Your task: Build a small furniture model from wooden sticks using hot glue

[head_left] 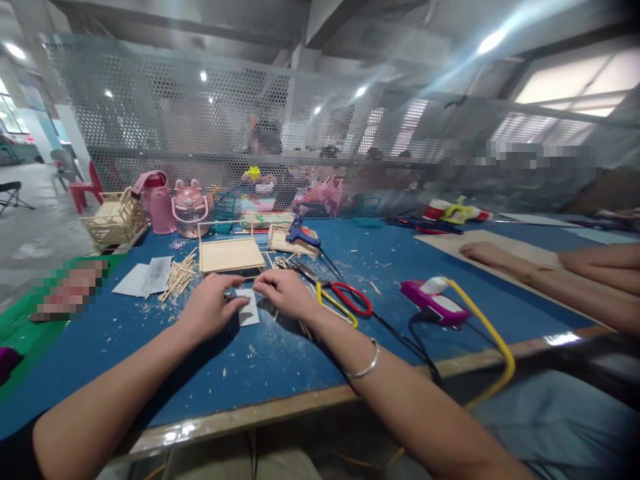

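- One slatted wooden piece (117, 217) stands far left, looking mostly built, I'd judge
- What look like two white sheets (134, 277) lie beside one heap of sticks (181, 273), overlapping too much to count, so material remains unused
- One wooden frame (231, 255) sits behind my hands, panel in place and posts bare; I judge it part-built
- My left hand (213, 303) is half curled, thumb over one white card (249, 318) on the table (200, 390); I can't tell if it pinches anything
- My right hand (287, 293) bends its fingers together beside the card, any hold hidden
- One blue glue gun (303, 233) lies beyond
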`<state>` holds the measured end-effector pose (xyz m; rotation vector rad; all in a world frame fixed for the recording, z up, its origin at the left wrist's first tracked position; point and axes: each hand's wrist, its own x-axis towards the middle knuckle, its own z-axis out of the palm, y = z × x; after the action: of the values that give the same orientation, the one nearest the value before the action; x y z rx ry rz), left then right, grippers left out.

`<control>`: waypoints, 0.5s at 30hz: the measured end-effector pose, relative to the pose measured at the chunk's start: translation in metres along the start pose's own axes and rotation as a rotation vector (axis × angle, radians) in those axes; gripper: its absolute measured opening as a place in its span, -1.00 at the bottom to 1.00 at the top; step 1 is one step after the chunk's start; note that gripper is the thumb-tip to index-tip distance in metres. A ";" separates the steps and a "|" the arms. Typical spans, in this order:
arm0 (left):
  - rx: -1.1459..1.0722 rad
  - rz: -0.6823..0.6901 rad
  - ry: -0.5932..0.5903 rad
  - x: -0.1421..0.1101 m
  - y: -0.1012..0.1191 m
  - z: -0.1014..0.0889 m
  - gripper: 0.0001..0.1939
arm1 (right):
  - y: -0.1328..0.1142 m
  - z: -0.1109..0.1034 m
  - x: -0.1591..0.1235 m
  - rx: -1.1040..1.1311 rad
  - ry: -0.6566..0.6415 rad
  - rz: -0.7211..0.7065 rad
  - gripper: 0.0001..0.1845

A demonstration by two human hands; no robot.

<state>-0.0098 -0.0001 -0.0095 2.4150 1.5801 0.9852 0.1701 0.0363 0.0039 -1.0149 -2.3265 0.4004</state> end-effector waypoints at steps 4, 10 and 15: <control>-0.011 0.023 -0.220 -0.001 -0.002 -0.002 -0.23 | 0.003 -0.001 0.000 -0.293 -0.169 -0.083 -0.83; 0.078 0.030 -0.420 -0.001 0.003 0.001 -0.17 | -0.008 0.006 0.002 -0.495 -0.237 -0.142 -0.78; 0.104 0.004 -0.457 0.003 0.002 0.001 -0.10 | -0.014 0.006 0.001 -0.557 -0.336 -0.182 -0.80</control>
<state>-0.0063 0.0022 -0.0081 2.4712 1.4847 0.3164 0.1579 0.0274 0.0057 -1.0226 -2.8952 -0.1818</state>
